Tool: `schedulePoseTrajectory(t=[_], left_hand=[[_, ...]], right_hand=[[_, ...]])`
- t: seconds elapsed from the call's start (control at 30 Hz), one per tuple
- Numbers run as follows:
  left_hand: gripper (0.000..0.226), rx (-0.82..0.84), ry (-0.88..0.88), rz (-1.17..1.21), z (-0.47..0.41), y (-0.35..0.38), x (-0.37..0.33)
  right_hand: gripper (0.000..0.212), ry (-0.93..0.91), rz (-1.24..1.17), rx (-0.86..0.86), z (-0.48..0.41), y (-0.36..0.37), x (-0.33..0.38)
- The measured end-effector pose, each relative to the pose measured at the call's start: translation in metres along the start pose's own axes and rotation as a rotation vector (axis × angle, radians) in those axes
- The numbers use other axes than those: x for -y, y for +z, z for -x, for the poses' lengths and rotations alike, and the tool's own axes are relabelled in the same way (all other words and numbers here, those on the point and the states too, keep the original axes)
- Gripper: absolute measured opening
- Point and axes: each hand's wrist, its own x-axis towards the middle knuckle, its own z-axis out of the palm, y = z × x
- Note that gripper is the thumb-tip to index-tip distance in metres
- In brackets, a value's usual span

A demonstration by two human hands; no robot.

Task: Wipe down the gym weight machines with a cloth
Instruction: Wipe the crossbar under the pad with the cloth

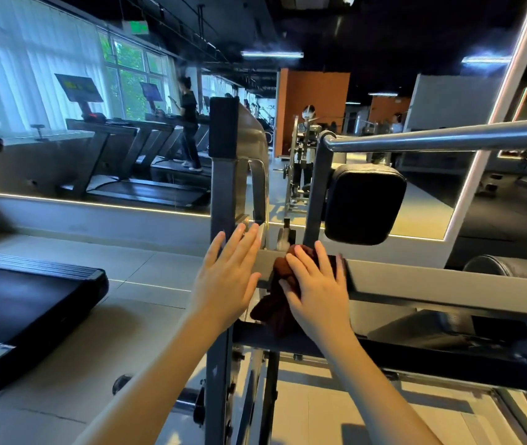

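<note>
The right hand (pixel 315 290) lies flat with its fingers spread and straight, pressing a dark reddish-brown cloth (pixel 273 311) against the grey crossbar (pixel 432 284) of the weight machine. The cloth is bunched under the palm and spills out to that hand's left and below it, over the bar's front face. The left hand (pixel 227 281), just left of the cloth, is also open with straight fingers and seems to rest against the upright post (pixel 222 194) where it meets the crossbar, though contact is hard to confirm. To wipe well here, it would probably help to spread the bunched cloth so more of it meets the metal, press evenly through the palm, and run along the bar to the right, then over its edges and the joint, with the left hand bracing. The bar looks like square-section painted steel, smooth and matte. Above the right hand sits a rounded black cushion (pixel 365 203), seemingly vinyl, and higher up a polished round chrome tube (pixel 448 139).
</note>
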Motion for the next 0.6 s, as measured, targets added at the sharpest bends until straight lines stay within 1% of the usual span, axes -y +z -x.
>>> schedulePoseTrajectory(t=[0.1,0.17,0.23,0.33,0.4,0.43,0.5,0.6], left_hand=[[0.056,0.017,0.008,0.003,-0.001,0.005,-0.005],[0.064,0.023,0.015,-0.01,-0.001,0.008,-0.004],[0.068,0.011,0.016,-0.017,-0.002,0.008,-0.003],[0.06,-0.007,-0.011,-0.004,-0.004,0.005,-0.003],[0.06,0.015,-0.051,0.008,-0.004,0.003,0.001],[0.06,0.026,-0.061,0.012,-0.004,0.003,0.004],[0.059,0.036,-0.044,0.005,-0.003,0.004,0.009],[0.058,0.018,-0.01,0.002,-0.001,0.006,0.015]], right_hand=[[0.043,0.166,-0.114,-0.016,0.005,-0.005,-0.018],[0.043,0.22,-0.086,-0.049,0.003,-0.003,-0.007],[0.046,0.202,-0.044,-0.067,-0.002,0.001,0.006],[0.048,0.051,0.0,-0.047,-0.001,0.002,0.004],[0.052,-0.045,-0.022,-0.021,0.002,0.0,-0.008],[0.054,-0.063,-0.037,-0.017,0.003,0.0,-0.012],[0.05,-0.029,-0.038,-0.038,-0.002,0.001,-0.012],[0.04,0.08,0.002,-0.076,-0.021,0.008,0.004]])
